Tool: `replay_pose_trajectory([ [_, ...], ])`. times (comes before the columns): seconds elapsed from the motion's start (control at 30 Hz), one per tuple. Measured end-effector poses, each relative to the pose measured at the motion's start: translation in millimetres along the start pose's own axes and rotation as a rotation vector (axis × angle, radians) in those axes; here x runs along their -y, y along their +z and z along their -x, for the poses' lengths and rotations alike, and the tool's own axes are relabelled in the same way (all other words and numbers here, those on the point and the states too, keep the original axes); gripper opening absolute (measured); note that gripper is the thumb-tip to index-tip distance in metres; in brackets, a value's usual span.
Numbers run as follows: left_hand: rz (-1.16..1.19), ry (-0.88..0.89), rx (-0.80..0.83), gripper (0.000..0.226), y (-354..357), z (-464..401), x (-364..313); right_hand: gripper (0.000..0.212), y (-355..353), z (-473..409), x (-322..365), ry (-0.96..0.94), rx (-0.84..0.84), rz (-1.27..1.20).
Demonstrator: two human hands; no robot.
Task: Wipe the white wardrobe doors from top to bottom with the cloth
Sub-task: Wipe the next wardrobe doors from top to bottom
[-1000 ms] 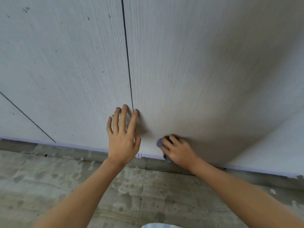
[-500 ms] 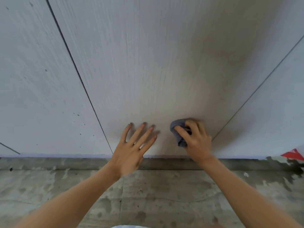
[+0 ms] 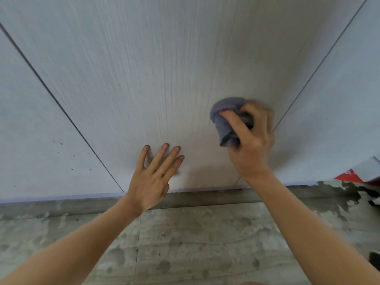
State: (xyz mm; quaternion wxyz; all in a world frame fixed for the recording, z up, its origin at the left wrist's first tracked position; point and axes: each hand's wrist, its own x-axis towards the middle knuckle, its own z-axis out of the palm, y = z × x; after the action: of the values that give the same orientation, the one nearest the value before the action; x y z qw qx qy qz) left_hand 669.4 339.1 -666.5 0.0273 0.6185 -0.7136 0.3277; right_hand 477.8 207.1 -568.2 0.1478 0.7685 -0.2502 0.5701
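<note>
Wardrobe door (image 3: 164, 79): white panel, matt, fine vertical wood-grain lines, smooth-looking. Neighbouring door (image 3: 30, 130) at left: same matt white finish, scattered small dark specks. Cloth (image 3: 225, 118): soft grey fabric, bunched and creased, matt, slightly fuzzy. Floor (image 3: 195, 243): grey stone-like or concrete tiles, mottled and blotchy, dull sheen, thin joint lines. Plinth strip (image 3: 82, 204) under doors: same grey, rough, stained. Red and white object (image 3: 357, 173) at right edge: smooth, material unclear.

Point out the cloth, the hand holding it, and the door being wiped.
cloth (image 3: 225, 108), head view, bunched top fold.
right hand (image 3: 254, 153), head view, back of the hand.
middle wardrobe door (image 3: 164, 79), head view, bare panel.
</note>
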Motion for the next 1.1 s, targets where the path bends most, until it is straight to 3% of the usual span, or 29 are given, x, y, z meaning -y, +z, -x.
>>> replay_pose_trajectory([
  [0.13,0.008,-0.013,-0.017,0.069,2.2,-0.7,-2.9,0.032,6.4,87.1,-4.0,-0.106,0.352,0.040],
  [0.2,0.002,-0.015,-0.029,0.068,3.7,0.6,-3.1,0.029,4.7,112.9,-10.4,-0.071,0.456,0.055],
  [0.33,0.004,-0.003,-0.062,0.067,6.5,0.0,2.2,0.014,-8.2,91.5,-25.3,0.073,0.287,-0.032],
  [0.47,-0.001,-0.009,-0.072,0.066,8.1,-3.7,1.0,0.026,-20.1,51.0,-43.0,0.209,0.033,-0.039],
  [0.57,-0.005,-0.010,-0.066,0.066,8.6,-1.3,-0.8,0.033,-14.0,65.5,-35.7,0.285,0.014,-0.010],
  [0.7,-0.019,0.006,-0.073,0.068,10.4,0.2,1.1,0.034,5.0,140.5,-14.2,0.348,0.310,-0.012],
  [0.83,-0.031,0.012,-0.094,0.073,12.2,1.2,2.8,0.066,12.1,171.3,-9.8,0.410,0.602,0.019],
  [0.97,-0.027,0.015,-0.112,0.070,14.9,0.8,2.9,0.032,-2.6,143.2,-23.0,0.434,0.414,0.004],
  [1.1,-0.029,0.012,-0.130,0.068,19.3,-0.6,1.6,0.030,-13.9,95.8,-35.3,0.556,0.096,-0.120],
])
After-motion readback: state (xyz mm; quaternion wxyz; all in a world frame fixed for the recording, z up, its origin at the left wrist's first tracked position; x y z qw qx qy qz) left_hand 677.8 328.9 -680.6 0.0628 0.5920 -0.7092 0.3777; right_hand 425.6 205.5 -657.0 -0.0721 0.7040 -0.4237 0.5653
